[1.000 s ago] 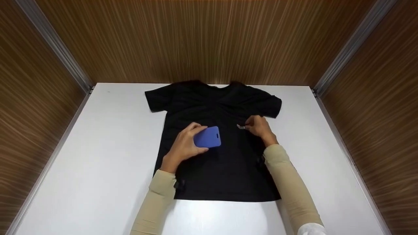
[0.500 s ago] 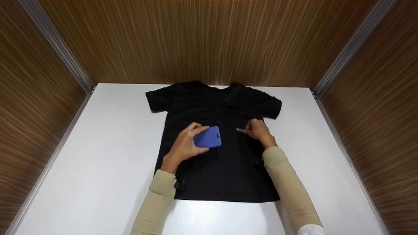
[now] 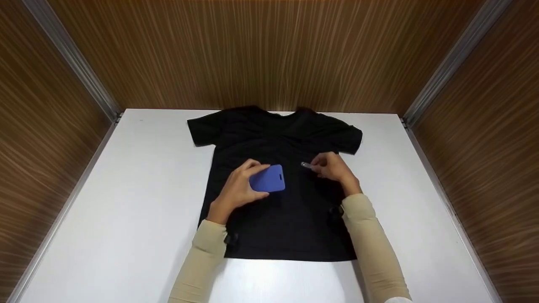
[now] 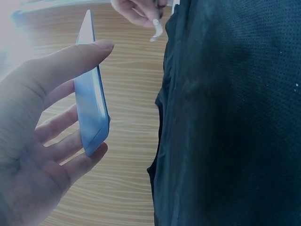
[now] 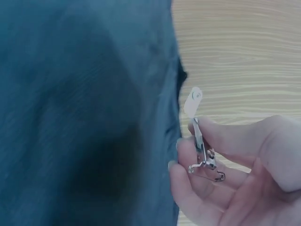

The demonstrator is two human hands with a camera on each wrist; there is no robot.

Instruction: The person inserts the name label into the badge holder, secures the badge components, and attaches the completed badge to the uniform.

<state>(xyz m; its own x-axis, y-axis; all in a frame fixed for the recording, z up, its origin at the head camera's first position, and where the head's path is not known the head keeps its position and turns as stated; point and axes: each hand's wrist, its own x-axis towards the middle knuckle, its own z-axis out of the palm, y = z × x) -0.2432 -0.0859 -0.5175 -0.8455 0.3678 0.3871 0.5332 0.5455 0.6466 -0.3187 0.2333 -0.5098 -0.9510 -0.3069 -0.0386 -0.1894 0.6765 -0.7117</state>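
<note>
A black T-shirt lies flat on the white table, collar toward the far wall. My left hand holds a blue card holder above the shirt's chest, gripped between thumb and fingers; the left wrist view shows the blue card holder edge-on. My right hand pinches a small metal badge clip with a clear strap tab, a little to the right of the holder. In the right wrist view the badge clip sits between thumb and fingertips beside the T-shirt.
Wood-panelled walls close in the table at the back and both sides, with metal strips in the corners. Bare white tabletop lies left and right of the shirt and along the near edge.
My right hand with the clip has drifted slightly left toward the blue holder. The left hand and the holder have barely moved.
</note>
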